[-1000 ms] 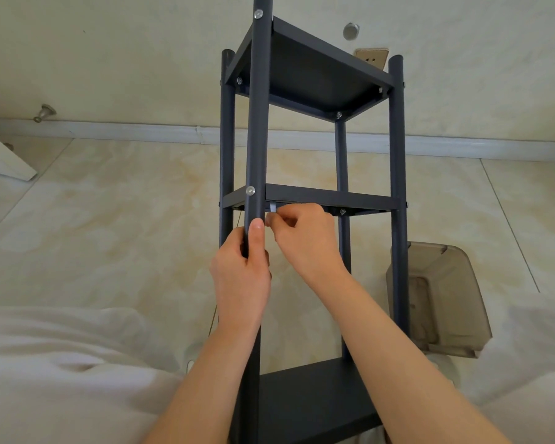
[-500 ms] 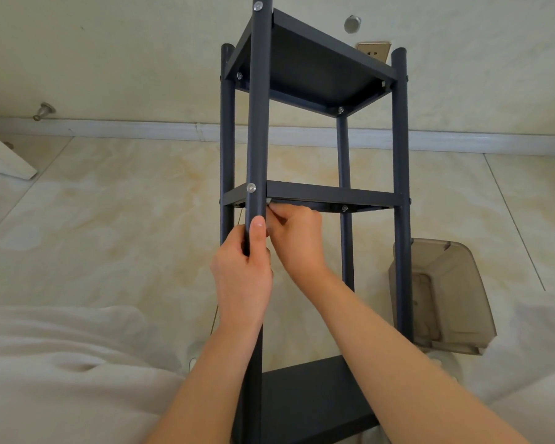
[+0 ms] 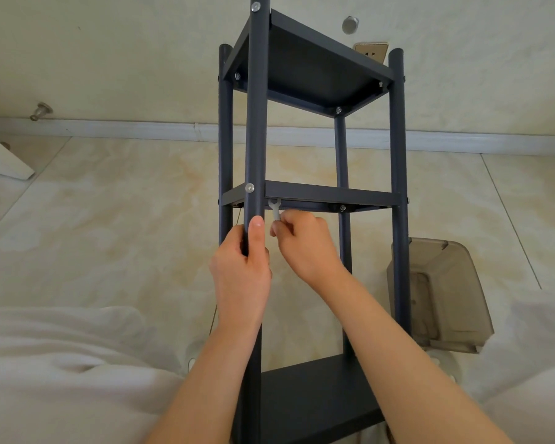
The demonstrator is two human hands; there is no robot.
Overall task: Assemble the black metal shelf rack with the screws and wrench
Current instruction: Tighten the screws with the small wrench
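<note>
The black metal shelf rack stretches away from me, with three shelves between four posts. My left hand grips the nearest post just below the middle shelf, thumb laid along it. My right hand pinches a small silver wrench, whose open jaw points up at the underside of the middle shelf next to that post. A silver screw head shows on the post at the shelf joint. What the wrench jaw sits on is hidden by the shelf edge.
A smoky transparent plastic bin lies on the tiled floor right of the rack. White fabric covers the lower left and right corners. A wall with baseboard and an outlet runs behind the rack.
My right hand has dropped a little and swung the wrench handle from sideways to straight down under the middle shelf. My left hand has kept its grip on the post.
</note>
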